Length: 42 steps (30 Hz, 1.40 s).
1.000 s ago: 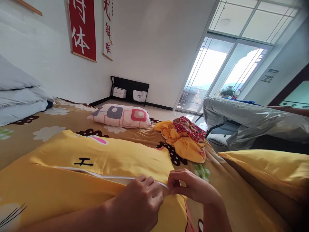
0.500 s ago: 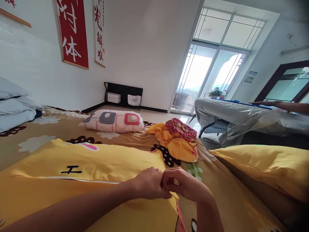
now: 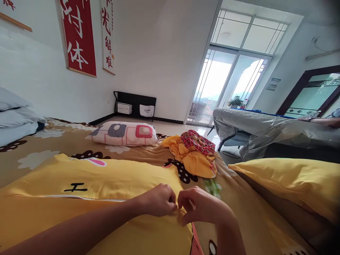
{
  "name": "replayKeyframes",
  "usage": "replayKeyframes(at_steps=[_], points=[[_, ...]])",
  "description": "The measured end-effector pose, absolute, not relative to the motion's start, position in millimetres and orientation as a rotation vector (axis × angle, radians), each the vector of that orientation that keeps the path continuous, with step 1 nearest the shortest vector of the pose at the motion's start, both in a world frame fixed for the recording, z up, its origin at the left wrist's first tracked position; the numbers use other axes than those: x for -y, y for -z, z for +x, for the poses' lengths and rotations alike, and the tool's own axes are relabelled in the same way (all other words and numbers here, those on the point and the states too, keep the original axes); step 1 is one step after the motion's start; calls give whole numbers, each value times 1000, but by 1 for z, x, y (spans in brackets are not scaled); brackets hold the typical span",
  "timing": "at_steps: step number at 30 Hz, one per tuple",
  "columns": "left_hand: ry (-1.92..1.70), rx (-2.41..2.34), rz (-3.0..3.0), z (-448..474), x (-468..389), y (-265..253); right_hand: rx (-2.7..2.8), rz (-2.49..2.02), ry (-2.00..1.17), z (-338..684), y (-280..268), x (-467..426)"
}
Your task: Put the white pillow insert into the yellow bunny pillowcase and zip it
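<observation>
"What's underneath?"

"A brown cloth bedspread printed with white flowers [image 3: 252,219]. On it, before the person, lies a rectangular yellow fabric pillow [image 3: 119,179]."

"And the hands?"

"Close together over its right end: left hand [image 3: 158,200] clenched, right hand [image 3: 203,205] loosely curled. Whether either grips cloth, I can't tell."

"Anything smaller?"

"A thin white strip [image 3: 106,200] along the pillow."

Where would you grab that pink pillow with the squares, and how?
On the pink pillow, probably the left corner, coming from the left: that end tapers to a pinchable tip on the brown bedding, whereas the right end lies close to the crumpled orange cloth.
</observation>
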State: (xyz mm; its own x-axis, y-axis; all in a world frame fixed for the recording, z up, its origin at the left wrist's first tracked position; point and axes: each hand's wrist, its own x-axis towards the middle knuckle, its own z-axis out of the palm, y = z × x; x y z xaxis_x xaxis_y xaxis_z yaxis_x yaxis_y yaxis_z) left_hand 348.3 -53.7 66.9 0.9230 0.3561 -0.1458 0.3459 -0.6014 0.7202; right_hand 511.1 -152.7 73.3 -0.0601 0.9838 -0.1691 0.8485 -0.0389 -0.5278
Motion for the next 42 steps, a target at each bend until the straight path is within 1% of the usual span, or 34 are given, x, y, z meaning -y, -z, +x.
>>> replayKeyframes(at_steps=[5, 11, 17, 22, 31, 35, 42], points=[[-22, -454, 2235, 347, 53, -65, 2008, -2015, -700, 500, -66, 144], [6, -550, 2194, 347, 54, -65, 2066, -2066, -729, 493, -69, 143], [-18, -595, 2232, 348, 57, -64, 2151, -2071, -646, 490, -71, 144], [-33, -623, 2261, 346, 59, -65, 2150, -2063, -650, 489, -72, 147], [-128, -709, 2305, 306, 46, -76, 2108, -2039, -624, 489, -73, 149], [-183, -697, 2297, 294, 47, -74, 2058, -1845, -553, 482, -75, 148], [-227, -688, 2291, 295, 51, -73, 2190, -1626, -660, 470, -71, 143]])
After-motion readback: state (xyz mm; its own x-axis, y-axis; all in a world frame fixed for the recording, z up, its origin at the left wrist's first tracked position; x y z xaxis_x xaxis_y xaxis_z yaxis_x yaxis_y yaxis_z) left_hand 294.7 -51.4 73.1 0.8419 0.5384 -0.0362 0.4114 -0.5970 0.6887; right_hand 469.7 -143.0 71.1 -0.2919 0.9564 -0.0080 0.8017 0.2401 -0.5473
